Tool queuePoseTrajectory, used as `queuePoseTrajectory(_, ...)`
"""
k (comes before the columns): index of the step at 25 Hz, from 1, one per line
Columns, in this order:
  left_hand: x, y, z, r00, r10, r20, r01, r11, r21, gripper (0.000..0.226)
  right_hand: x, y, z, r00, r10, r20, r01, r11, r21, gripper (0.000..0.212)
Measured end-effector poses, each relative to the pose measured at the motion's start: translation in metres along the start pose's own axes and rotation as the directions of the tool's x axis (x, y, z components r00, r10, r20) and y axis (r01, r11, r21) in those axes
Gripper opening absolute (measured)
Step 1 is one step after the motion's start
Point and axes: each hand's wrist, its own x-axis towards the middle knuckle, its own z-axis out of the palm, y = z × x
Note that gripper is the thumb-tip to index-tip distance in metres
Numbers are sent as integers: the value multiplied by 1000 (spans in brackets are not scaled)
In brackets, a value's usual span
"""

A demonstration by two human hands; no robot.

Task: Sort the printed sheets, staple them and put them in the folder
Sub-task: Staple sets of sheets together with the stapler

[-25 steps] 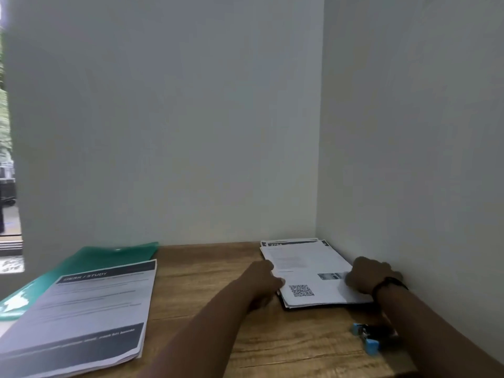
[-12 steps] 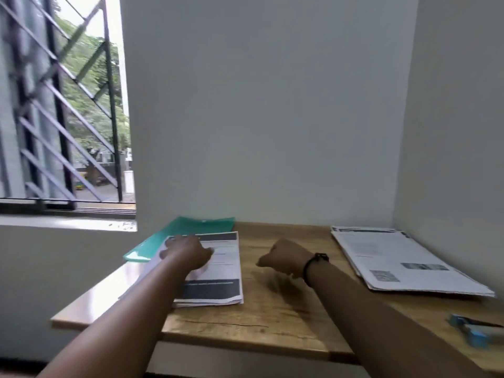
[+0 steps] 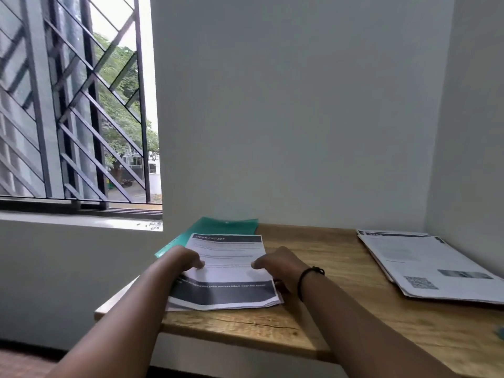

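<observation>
A barred window (image 3: 76,105) stands at far left, and a green folder (image 3: 226,226) lies on the wooden counter (image 3: 327,317), partly under a stack of printed sheets (image 3: 226,271). The left hand (image 3: 182,259) and right hand (image 3: 278,264) rest curled on that stack's side edges, fingertips touching paper. A second pile of sheets (image 3: 425,266) lies well apart at right, by the wall.

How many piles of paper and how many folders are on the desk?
Piles of printed sheets: 2, one under the left hand and right hand at, one by the wall
Green folder: 1
Total: 3
</observation>
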Motion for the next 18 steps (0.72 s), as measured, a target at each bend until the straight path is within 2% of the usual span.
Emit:
queuePoseTrajectory(2,-8,10,-8,999,34,15,-34,999,-12,23,2,6,-14,997,77,21,-79,987,138,30)
queuePoseTrajectory(3,-12,14,-12,998,60,12,-59,996,-73,12,2,7,-21,993,110,42,-116,976,182,33)
queuePoseTrajectory(5,-23,28,-21,994,104,-22,-106,976,-188,20,0,11,-31,986,143,83,-158,963,218,32)
queuePoseTrajectory(8,-48,61,-34,970,223,-94,-236,957,-170,11,-7,12,-44,992,119,45,-125,977,172,27)
queuePoseTrajectory(10,-67,85,-41,934,315,-168,-345,916,-203,24,-7,14,-54,997,33,-69,-28,996,83,50)
queuePoseTrajectory(12,-90,112,-43,864,410,-293,-484,836,-257,27,-8,17,-72,987,-19,-159,45,986,163,83)
queuePoseTrajectory(13,-104,124,-42,830,441,-341,-546,767,-338,23,-11,16,-83,986,-21,-166,61,968,243,87)
queuePoseTrajectory(15,-129,148,-34,794,478,-375,-604,553,-574,12,-14,16,-113,973,-45,-228,120,937,328,74)
queuePoseTrajectory(16,-137,161,-25,784,498,-372,-599,450,-662,12,-18,19,-135,952,-70,-298,178,919,352,58)
queuePoseTrajectory(18,-143,186,-1,776,545,-317,-549,337,-765,17,-31,25,-184,872,-101,-480,291,894,340,25)
